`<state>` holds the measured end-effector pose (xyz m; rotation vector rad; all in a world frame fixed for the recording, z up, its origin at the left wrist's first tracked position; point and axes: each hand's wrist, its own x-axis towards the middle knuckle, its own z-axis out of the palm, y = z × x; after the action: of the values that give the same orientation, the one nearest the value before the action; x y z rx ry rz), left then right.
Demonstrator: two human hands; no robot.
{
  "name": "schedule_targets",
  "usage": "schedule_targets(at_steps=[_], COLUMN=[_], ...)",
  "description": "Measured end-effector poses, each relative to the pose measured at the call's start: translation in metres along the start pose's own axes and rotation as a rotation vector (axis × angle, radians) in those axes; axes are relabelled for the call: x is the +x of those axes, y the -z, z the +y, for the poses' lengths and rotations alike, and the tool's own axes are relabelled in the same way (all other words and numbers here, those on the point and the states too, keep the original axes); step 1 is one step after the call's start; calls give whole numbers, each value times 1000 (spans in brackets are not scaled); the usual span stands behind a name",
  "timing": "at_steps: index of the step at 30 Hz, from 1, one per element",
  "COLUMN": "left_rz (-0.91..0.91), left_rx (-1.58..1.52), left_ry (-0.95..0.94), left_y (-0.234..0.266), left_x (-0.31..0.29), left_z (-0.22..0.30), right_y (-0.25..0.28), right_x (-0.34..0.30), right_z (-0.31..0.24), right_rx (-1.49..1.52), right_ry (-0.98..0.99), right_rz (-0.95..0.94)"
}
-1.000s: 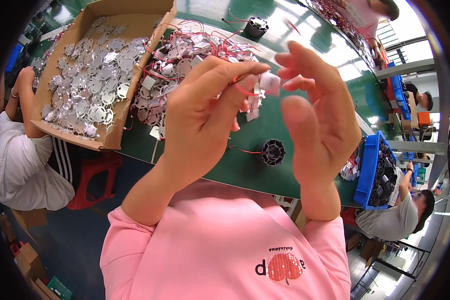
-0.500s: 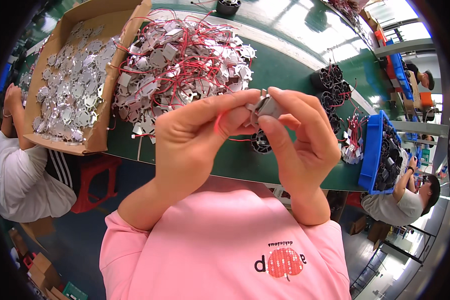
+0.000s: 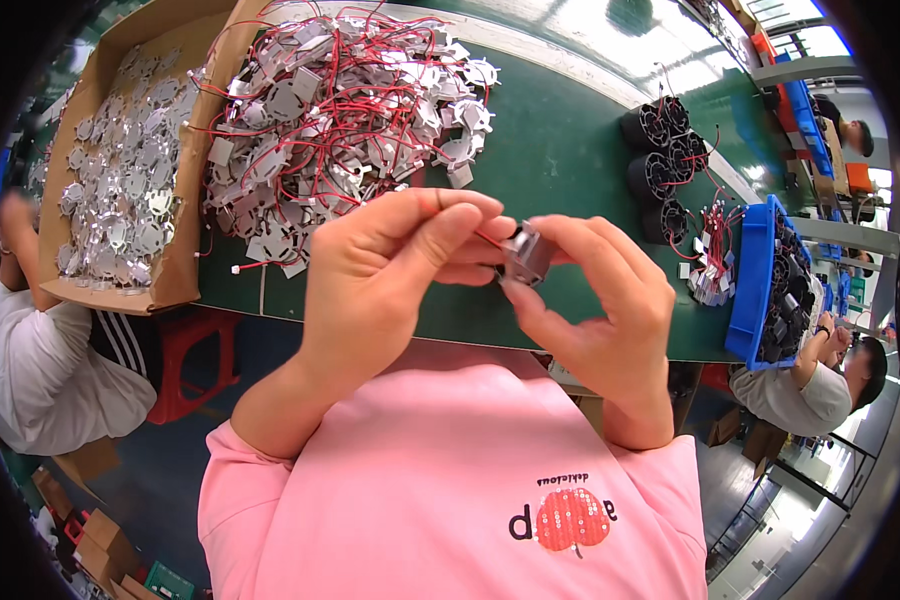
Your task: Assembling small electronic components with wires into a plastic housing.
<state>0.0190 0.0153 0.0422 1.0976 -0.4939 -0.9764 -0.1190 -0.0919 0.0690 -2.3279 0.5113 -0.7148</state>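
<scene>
In front of my chest, a small grey metal part with a boxy face is pinched between the thumb and fingers of my right hand. My left hand is closed just to its left, with a short red wire running from its fingers to the part. The left fingertips reach behind the part, so their exact contact is hidden. Beyond my left hand lies a big heap of similar grey metal parts with tangled red wires.
An open cardboard box of flat silvery plates stands at left. To the right are black round housings, a bundle of wired pieces and a blue bin on the green table. People sit at both sides.
The grey part has tilted and moved slightly down in my fingers. My left thumb has lifted away from the part toward the index finger. The view has shifted a little.
</scene>
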Motion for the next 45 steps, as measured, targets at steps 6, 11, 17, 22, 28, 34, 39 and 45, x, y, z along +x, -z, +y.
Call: schedule_targets(at_steps=[6, 11, 17, 22, 28, 34, 39, 45], left_rz=[95, 207, 133, -133, -160, -192, -235, -169], left_rx=[68, 550, 1067, 1057, 1023, 897, 866, 939], left_ry=[81, -128, -605, -369, -324, -331, -287, -292], left_y=[20, 13, -12, -17, -17, -14, -14, -18], left_x=[-9, -12, -16, -10, -5, -1, -1, 1], left_z=[1, -14, -29, -64, -68, -71, -63, -63], right_y=[28, 17, 17, 24, 18, 0, 3, -11], right_x=[-9, -3, 7, 9, -1, -28, -34, -42], right_z=[19, 36, 45, 49, 36, 43, 56, 52], right_rx=[-107, -146, -152, -92, -114, -69, 175, -33], right_ry=[-2, 10, 86, 59, -155, -140, -245, -172], right_rz=[-184, -300, -427, -510, -459, -220, -197, -203])
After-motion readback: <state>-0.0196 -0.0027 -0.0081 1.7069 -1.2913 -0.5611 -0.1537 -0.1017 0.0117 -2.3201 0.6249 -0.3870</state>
